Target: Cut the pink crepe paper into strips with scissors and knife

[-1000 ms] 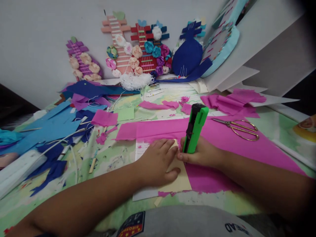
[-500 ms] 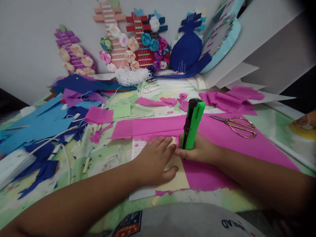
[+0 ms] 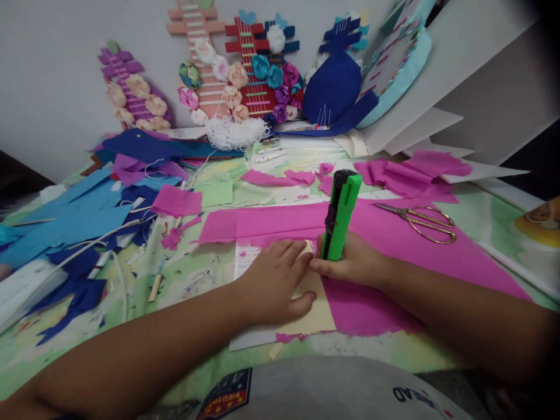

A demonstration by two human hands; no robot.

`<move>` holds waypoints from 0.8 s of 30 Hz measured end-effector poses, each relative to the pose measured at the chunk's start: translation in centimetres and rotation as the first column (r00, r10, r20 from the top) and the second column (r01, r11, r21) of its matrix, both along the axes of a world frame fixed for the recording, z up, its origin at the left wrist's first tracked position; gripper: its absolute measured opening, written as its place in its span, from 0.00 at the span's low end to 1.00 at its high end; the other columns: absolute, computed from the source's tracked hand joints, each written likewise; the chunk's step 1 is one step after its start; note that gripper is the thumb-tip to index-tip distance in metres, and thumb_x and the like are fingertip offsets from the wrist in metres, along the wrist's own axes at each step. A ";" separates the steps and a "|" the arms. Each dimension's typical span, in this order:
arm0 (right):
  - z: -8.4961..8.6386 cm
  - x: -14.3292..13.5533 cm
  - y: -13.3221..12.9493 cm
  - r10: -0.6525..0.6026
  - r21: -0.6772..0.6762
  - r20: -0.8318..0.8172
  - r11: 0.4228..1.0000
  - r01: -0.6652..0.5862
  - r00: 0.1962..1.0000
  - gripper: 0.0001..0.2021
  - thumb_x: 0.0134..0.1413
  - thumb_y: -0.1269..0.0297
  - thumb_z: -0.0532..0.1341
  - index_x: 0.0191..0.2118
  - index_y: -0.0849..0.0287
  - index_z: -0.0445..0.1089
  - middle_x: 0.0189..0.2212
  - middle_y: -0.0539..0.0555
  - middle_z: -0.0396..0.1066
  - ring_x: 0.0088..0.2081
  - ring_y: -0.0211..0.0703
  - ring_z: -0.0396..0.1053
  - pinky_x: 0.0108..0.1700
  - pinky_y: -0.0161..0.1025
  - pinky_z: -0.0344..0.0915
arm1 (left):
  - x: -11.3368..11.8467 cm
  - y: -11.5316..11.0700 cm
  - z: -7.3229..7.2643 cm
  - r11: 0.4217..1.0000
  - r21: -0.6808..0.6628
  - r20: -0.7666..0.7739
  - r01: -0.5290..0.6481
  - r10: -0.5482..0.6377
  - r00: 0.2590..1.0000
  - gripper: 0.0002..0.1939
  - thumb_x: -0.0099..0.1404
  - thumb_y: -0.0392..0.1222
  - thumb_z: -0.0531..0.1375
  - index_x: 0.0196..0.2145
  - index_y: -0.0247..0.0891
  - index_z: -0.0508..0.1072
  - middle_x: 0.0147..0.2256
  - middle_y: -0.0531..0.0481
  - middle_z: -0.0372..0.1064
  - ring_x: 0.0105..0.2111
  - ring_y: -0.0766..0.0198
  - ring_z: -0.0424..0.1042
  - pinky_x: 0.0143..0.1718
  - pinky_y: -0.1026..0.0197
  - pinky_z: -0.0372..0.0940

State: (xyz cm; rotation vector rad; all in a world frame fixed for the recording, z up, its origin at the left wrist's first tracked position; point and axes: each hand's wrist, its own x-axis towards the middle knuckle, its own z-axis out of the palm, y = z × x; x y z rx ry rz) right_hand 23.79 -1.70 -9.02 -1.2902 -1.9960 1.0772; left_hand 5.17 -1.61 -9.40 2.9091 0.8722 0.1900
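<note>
My left hand point(image 3: 277, 283) lies flat with its fingers apart on a cream card point(image 3: 321, 312), which rests over pink paper point(image 3: 376, 312) and a white sheet point(image 3: 251, 341). At the card's right edge, my right hand point(image 3: 354, 262) is closed around a green and black tool point(image 3: 343, 216) that looks like a hot glue gun or a cutter; its lower end is hidden by the fingers. The tool stands nearly upright, leaning slightly right. Gold-handled scissors point(image 3: 420, 223) lie on the pink paper to the right.
Blue paper pieces point(image 3: 83, 210) and a white power strip point(image 3: 28, 291) with cables lie at the left. Pink scraps point(image 3: 406, 178) and white string point(image 3: 236, 134) sit farther back. Decorated instrument shapes, one dark blue point(image 3: 332, 87), lean on the wall.
The tool has shifted very slightly in my right hand's grip area, its top a little left. My left hand stays flat on the card, and the view has shifted slightly.
</note>
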 end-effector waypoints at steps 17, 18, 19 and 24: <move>-0.4 -0.2 -0.2 -0.030 0.137 0.123 0.990 0.013 0.992 0.12 0.43 0.57 0.59 0.21 0.61 0.61 0.17 0.47 0.59 0.21 0.32 0.56 0.24 0.30 0.53 | 0.0 0.2 0.0 0.999 -0.050 0.001 -0.008 0.008 1.000 0.29 0.57 0.51 0.52 0.52 0.31 0.58 0.54 0.37 0.53 0.54 0.47 0.50 0.53 0.46 0.47; -0.4 -0.2 0.0 -0.043 0.121 0.112 0.992 0.029 0.993 0.13 0.43 0.57 0.59 0.21 0.61 0.60 0.17 0.47 0.58 0.21 0.32 0.56 0.23 0.30 0.53 | 0.0 0.1 0.0 0.999 -0.038 -0.008 -0.010 0.009 1.000 0.29 0.57 0.51 0.51 0.53 0.30 0.58 0.54 0.37 0.53 0.54 0.47 0.51 0.53 0.46 0.47; -0.4 -0.1 0.1 -0.053 0.107 0.102 0.993 0.042 0.993 0.13 0.43 0.57 0.59 0.21 0.61 0.59 0.16 0.46 0.58 0.21 0.32 0.55 0.23 0.30 0.53 | 0.0 0.1 0.0 1.000 -0.028 -0.019 -0.010 0.009 1.000 0.30 0.58 0.52 0.50 0.53 0.30 0.58 0.54 0.36 0.53 0.54 0.47 0.51 0.53 0.46 0.47; 0.4 -0.2 -0.3 -0.096 0.098 0.059 0.991 0.090 0.994 0.13 0.42 0.57 0.58 0.20 0.61 0.57 0.17 0.46 0.58 0.22 0.32 0.57 0.24 0.31 0.54 | 0.1 0.0 0.2 1.000 -0.009 -0.040 -0.004 0.004 0.999 0.30 0.58 0.52 0.50 0.53 0.30 0.58 0.54 0.36 0.53 0.54 0.47 0.51 0.53 0.46 0.47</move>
